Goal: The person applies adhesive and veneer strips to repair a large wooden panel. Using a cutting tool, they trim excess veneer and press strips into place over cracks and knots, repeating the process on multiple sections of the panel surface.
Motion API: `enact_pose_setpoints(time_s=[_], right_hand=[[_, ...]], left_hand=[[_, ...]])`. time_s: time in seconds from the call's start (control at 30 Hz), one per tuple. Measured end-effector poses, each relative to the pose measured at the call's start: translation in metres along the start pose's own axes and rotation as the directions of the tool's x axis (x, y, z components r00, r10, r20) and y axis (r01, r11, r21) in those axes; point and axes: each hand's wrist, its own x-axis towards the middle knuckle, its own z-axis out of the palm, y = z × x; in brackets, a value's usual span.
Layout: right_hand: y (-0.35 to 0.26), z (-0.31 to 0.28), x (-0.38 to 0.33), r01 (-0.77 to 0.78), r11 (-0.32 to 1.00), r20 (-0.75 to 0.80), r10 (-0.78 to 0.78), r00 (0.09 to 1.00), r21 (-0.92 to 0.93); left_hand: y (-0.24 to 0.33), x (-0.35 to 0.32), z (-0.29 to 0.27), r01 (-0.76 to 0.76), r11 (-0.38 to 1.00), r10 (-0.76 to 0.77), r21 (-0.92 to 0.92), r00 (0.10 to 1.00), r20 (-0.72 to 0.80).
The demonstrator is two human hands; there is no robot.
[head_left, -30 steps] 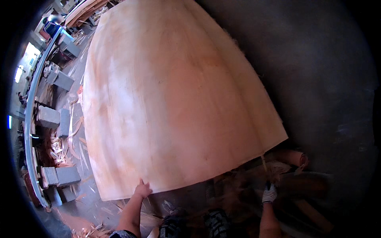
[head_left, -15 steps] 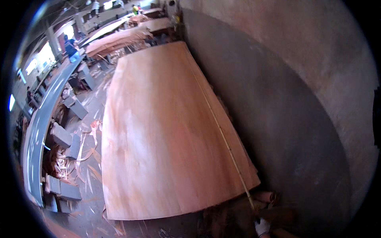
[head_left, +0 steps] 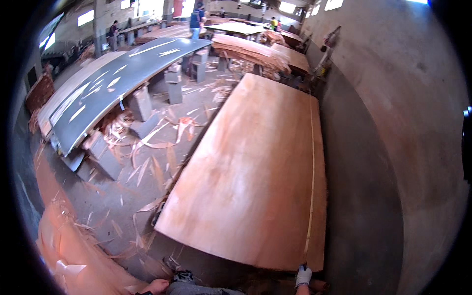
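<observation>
A white glove covers my right hand (head_left: 303, 276), at the near right corner of a stack of wood veneer sheets (head_left: 241, 177). Its fingers are closed round the near end of a long thin yellowish stick (head_left: 311, 182). The stick lies lengthwise over the top sheet, close to the right edge, and reaches toward the far end. My left hand (head_left: 158, 285) is bare and low in the view, left of the stack's near edge. Its fingers look curled in, and whatever they may hold is hidden.
A wall (head_left: 359, 167) runs along the right. Veneer scraps litter the floor (head_left: 123, 196) to the left. A dark-topped long table (head_left: 108, 78) on blocks stands beyond them. Orange-brown sheets (head_left: 73, 255) are at lower left. Further back are another veneer stack (head_left: 250, 51) and a person (head_left: 196, 22).
My view has swung left, so the stack appears further right and more of the floor and dark table shows. My left hand has come into view. My right hand still grips the stick.
</observation>
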Motion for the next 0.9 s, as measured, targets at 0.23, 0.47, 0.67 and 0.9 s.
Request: enact_pose_setpoints(time_s=[0.23, 0.47, 0.67, 0.9], right_hand=[[-0.142, 0.071, -0.118, -0.013, 0.889, 0.142, -0.059, 0.988, 0.457], [-0.316, 0.199, -0.292, 0.081, 0.726, 0.185, -0.279, 0.942, 0.683], [-0.388, 0.396, -0.504, 0.717, 0.39, 0.357, -0.911, 0.208, 0.577], [-0.591, 0.5, -0.691, 0.079, 0.661, 0.609, -0.726, 0.32, 0.746]], left_hand=[[-0.023, -0.032, -0.14, -0.113, 0.961, 0.234, 0.254, 0.822, -0.52], [0.094, -0.077, -0.248, -0.233, 0.952, 0.305, 0.199, 0.667, -0.68], [0.281, -0.129, -0.288, -0.66, 0.733, 0.673, 0.167, 0.666, -0.322], [0.283, -0.195, -0.468, -0.392, 0.859, 0.494, 0.33, 0.464, -0.736]])
